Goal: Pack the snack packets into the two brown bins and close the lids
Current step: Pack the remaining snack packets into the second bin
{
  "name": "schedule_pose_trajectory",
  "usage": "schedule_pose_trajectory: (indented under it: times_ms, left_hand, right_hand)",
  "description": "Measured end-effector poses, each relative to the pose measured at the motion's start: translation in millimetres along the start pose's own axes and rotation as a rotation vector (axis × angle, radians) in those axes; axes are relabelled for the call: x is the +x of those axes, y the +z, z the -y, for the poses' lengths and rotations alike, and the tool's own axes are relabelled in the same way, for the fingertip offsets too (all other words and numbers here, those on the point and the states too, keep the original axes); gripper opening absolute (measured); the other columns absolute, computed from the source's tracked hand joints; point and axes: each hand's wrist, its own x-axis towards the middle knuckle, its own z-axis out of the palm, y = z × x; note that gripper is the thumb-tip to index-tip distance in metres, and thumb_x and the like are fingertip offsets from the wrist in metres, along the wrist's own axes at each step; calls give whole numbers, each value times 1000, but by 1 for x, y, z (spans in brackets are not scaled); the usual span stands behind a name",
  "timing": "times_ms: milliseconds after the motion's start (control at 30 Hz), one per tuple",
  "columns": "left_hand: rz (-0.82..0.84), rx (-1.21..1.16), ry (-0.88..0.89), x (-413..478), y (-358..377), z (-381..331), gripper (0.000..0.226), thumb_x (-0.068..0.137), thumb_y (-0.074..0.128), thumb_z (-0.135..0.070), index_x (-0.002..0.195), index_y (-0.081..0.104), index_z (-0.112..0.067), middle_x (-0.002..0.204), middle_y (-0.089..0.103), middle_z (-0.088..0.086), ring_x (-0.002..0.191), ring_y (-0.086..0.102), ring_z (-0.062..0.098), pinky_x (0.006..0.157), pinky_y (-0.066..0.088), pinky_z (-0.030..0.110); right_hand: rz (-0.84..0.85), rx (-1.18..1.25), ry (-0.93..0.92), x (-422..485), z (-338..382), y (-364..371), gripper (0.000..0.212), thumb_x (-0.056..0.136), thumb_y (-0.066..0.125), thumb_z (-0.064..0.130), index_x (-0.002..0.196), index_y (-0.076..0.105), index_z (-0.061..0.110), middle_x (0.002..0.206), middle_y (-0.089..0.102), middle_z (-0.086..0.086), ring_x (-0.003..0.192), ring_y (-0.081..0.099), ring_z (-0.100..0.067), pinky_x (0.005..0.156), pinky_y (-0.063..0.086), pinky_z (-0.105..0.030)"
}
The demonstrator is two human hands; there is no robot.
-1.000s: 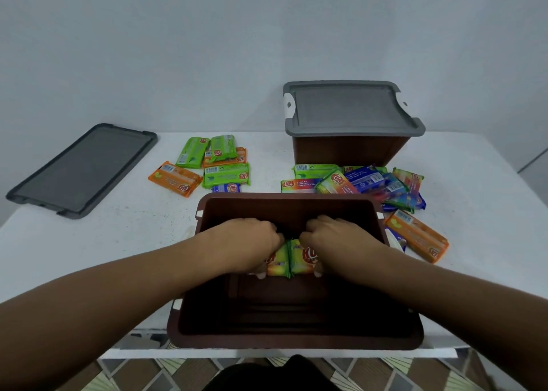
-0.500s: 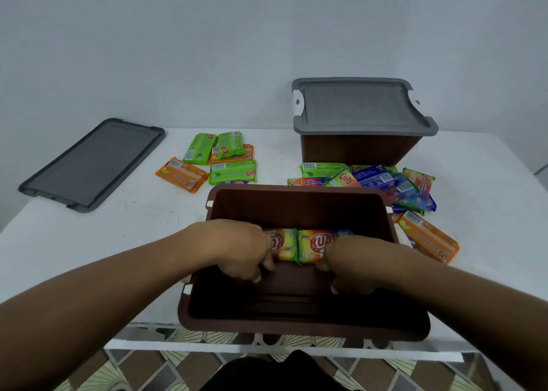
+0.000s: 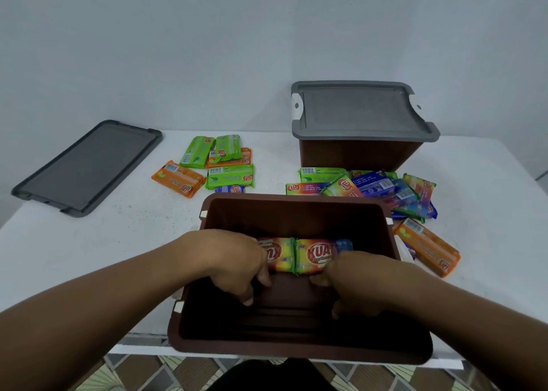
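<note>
Open bin (image 3: 296, 347): set at the near edge of the white table (image 3: 89, 257), lid off, so that both arms can be brought in from above.
Rainbow packets (image 3: 315, 255): two are laid end to end across the bin's floor, towards its far wall. A row is judged to be started there, so that the near floor is left free for more.
Left hand (image 3: 234, 261): curled over the left end of the row, with that packet grasped.
Right hand (image 3: 355, 281): curled round the near right corner of the row, with that packet grasped.
Blue packet (image 3: 344, 245): glimpsed just beyond the right hand; whether it lies under or beside the row cannot be told.
Reason for the grip: the two packets are judged to be squared against each other before being let go.
Loose lid (image 3: 86, 168): laid flat at the far left, well apart from the open bin and out of the working space.
Second bin (image 3: 358, 155): placed at the far right with its grey lid (image 3: 361, 115) seated on top; its contents cannot be seen.
Green and orange packets (image 3: 219, 165): spread just beyond the open bin's far rim, to the left.
Mixed heap (image 3: 370, 187): piled in front of the second bin.
Orange packet (image 3: 427, 247): laid just beside the open bin's right wall.
Obstruction: nothing is set between the hands and the floor of the bin, but its far wall has to be cleared when the packets beyond it are reached for.
Progress: judged early, since most packets are on the table.
</note>
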Motion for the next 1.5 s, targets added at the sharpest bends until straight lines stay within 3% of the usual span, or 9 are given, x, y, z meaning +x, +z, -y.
schedule_pose_trajectory:
  times_ms: [100, 200, 367, 500, 767, 867, 1067, 1233, 1500]
  left_hand:
    - [0, -116, 82, -8, -8, 5, 55, 95, 68, -40, 147, 52, -36, 144, 57, -12, 124, 56, 8, 95, 40, 20]
    - [-153, -249, 198, -28, -34, 14, 32, 93, 72, -35, 125, 70, -33, 107, 66, -31, 90, 60, -13, 77, 41, 7]
    - [-565, -540, 254, -39, -82, 30, 8, 90, 76, -14, 90, 77, -21, 77, 74, -8, 65, 66, 7, 63, 49, 16]
    - [-754, -517, 154, -9, -112, 33, 11, 86, 75, -9, 89, 78, -20, 75, 74, -7, 61, 64, 6, 60, 51, 22]
    - [-675, -154, -11, 75, -138, 32, 7, 86, 72, -12, 89, 76, -17, 82, 70, -7, 69, 59, 3, 62, 44, 21]
    - [-628, -58, -60, 98, -138, 29, 11, 83, 68, -10, 76, 74, -16, 81, 74, 2, 72, 66, 20, 63, 49, 28]
    - [-540, 91, -84, 119, -132, 13, 15, 85, 74, -32, 86, 65, -20, 85, 66, 5, 79, 65, 27, 66, 53, 35]
    - [-560, 95, -85, 128, -122, 16, 38, 94, 65, -24, 130, 56, -15, 122, 62, 14, 106, 65, 31, 89, 56, 42]
    - [-526, -263, -134, 83, -134, 33, 28, 80, 77, -30, 98, 57, -22, 94, 61, 1, 80, 56, 18, 62, 39, 30]
  right_hand:
    - [-23, 118, -44, -7, -7, -6, 53, 94, 64, 41, 142, 51, 26, 130, 60, -4, 117, 58, -24, 99, 49, -37]
    - [-136, 367, -90, -19, -23, -24, 37, 93, 66, 36, 129, 64, 30, 120, 67, 9, 109, 62, -9, 100, 50, -32]
    - [-569, 501, -57, -32, -67, -71, 11, 89, 72, 31, 96, 75, 39, 88, 68, 24, 84, 63, 8, 74, 47, -10]
    - [-776, 598, 59, -10, -111, -89, 8, 85, 77, 25, 87, 75, 33, 78, 70, 19, 71, 65, 7, 70, 51, -14]
    - [-666, 471, 296, 43, -149, -68, 28, 74, 86, 34, 93, 74, 18, 89, 70, 2, 81, 64, -13, 70, 52, -28]
    - [-584, 447, 323, 51, -153, -60, 35, 71, 87, 41, 86, 73, 13, 84, 70, -2, 71, 59, -13, 56, 46, -26]
    - [-541, 471, 300, 55, -156, -56, 24, 74, 85, 33, 82, 74, 12, 81, 71, -4, 77, 67, -18, 66, 54, -30]
    - [-495, 560, 223, 54, -155, -53, 26, 83, 78, 33, 85, 71, 8, 85, 70, -6, 78, 63, -19, 63, 47, -29]
    - [-494, 881, -30, 28, -168, -59, 19, 84, 71, 31, 97, 71, 17, 94, 74, -4, 91, 71, -22, 89, 55, -44]
